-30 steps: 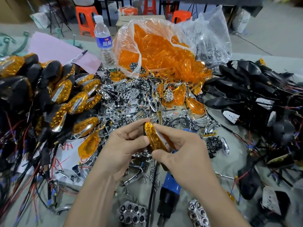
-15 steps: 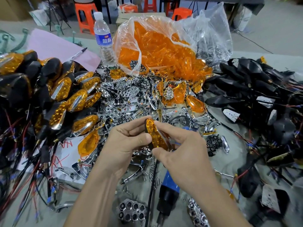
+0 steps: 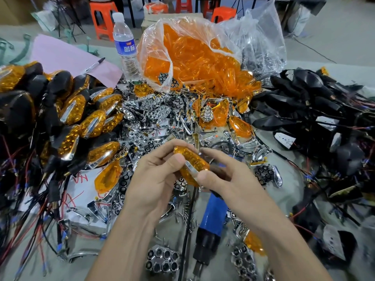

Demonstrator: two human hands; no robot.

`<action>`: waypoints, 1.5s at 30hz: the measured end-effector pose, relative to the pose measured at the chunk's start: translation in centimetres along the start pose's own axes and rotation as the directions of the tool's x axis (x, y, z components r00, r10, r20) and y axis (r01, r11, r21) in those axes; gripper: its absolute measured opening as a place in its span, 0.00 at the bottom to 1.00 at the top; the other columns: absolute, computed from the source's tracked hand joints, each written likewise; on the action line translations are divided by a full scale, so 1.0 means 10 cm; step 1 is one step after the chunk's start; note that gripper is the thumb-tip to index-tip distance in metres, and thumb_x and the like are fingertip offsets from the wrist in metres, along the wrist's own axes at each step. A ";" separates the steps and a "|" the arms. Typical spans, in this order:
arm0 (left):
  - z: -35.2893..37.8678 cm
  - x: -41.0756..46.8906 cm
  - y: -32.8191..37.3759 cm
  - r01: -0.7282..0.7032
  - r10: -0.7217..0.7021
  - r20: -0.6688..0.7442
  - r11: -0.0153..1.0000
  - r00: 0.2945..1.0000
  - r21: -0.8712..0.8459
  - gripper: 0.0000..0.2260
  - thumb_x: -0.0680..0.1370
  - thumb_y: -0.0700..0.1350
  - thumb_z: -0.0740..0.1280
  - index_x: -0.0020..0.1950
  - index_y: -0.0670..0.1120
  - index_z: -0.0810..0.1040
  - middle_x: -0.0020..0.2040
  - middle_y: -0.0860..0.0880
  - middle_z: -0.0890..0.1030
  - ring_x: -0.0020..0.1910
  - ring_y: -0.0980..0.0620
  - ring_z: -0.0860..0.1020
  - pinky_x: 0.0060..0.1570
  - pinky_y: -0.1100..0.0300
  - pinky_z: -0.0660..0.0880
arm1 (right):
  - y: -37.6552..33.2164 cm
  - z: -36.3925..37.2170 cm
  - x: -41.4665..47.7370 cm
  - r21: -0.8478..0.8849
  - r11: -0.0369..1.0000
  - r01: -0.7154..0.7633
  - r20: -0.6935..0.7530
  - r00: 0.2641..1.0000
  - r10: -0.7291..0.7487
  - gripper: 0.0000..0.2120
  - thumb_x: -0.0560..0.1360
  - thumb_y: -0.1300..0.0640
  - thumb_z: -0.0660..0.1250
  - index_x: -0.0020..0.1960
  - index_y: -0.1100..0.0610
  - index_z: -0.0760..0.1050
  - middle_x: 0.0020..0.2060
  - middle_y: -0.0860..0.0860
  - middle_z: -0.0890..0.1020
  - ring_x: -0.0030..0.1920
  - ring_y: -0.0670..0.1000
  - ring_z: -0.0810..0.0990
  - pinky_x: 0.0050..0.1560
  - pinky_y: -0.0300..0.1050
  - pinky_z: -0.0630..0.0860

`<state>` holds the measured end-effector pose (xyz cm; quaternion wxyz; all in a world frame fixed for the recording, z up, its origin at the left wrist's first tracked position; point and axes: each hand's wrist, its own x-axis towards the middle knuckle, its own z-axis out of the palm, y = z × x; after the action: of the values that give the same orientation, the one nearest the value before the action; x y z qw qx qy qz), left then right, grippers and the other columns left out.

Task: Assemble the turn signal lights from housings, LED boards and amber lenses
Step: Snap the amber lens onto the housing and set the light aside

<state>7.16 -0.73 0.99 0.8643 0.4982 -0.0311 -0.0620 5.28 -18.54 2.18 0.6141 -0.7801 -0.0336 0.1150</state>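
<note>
Both hands hold one turn signal light (image 3: 192,163) above the table's middle; its amber lens faces up and a chrome strip runs along one side. My left hand (image 3: 156,179) pinches its upper left end between thumb and fingers. My right hand (image 3: 229,177) grips the lower right end, thumb on the lens edge. Finished lights (image 3: 81,126) with black housings and wires are piled at the left. Empty black housings (image 3: 316,110) lie heaped at the right. A clear bag of amber lenses (image 3: 194,59) stands behind, with chrome reflectors (image 3: 150,116) scattered in front of it.
A blue and black power tool (image 3: 211,226) lies under my right wrist with its cable running toward me. A water bottle (image 3: 124,45) and pink paper (image 3: 71,57) with a marker sit at the back left. A second clear bag (image 3: 261,43) stands behind the lenses. Loose screws litter the cloth.
The light has been turned in my hands: it stood more on edge before, and now its amber face tilts up with the chrome strip showing. Both hands stay in about the same place.
</note>
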 end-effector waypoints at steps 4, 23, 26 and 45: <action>0.00 0.01 0.02 -0.009 0.007 0.023 0.997 1.000 0.076 0.12 0.70 0.44 0.74 0.52 0.43 0.86 0.52 0.40 0.86 0.49 0.41 0.84 0.46 0.49 0.83 | 0.00 0.02 -0.04 0.031 0.997 0.074 -0.061 0.996 -0.072 0.15 0.72 0.41 0.73 0.59 0.36 0.83 0.39 0.48 0.86 0.39 0.47 0.81 0.44 0.47 0.79; -0.02 0.04 0.15 0.043 -0.036 -0.026 0.905 0.999 0.423 0.07 0.71 0.36 0.74 0.47 0.44 0.89 0.43 0.39 0.87 0.37 0.48 0.84 0.36 0.61 0.80 | -0.02 0.09 -0.06 -0.395 0.910 0.126 -0.110 0.977 -0.183 0.13 0.71 0.36 0.69 0.53 0.38 0.81 0.32 0.43 0.80 0.30 0.44 0.75 0.33 0.36 0.72; 0.08 0.05 0.11 0.027 -0.009 -0.037 0.844 0.999 0.536 0.12 0.74 0.31 0.74 0.47 0.49 0.89 0.41 0.44 0.88 0.38 0.52 0.85 0.39 0.65 0.79 | -0.05 -0.03 -0.03 -0.414 0.908 0.065 -0.048 0.994 -0.093 0.16 0.68 0.34 0.70 0.51 0.40 0.81 0.31 0.43 0.81 0.29 0.42 0.75 0.32 0.37 0.69; 0.39 -0.03 0.26 -0.086 0.093 0.041 0.562 0.995 0.823 0.23 0.67 0.61 0.76 0.59 0.76 0.78 0.50 0.72 0.83 0.47 0.67 0.82 0.46 0.61 0.76 | -0.03 -0.32 0.14 0.759 0.651 0.001 0.023 0.999 -0.028 0.28 0.67 0.58 0.76 0.64 0.68 0.76 0.57 0.65 0.82 0.57 0.63 0.81 0.68 0.65 0.74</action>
<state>6.58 -2.80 5.18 0.5353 0.8410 -0.0784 0.0053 7.34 -21.27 3.02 0.8840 -0.4501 0.0012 0.1263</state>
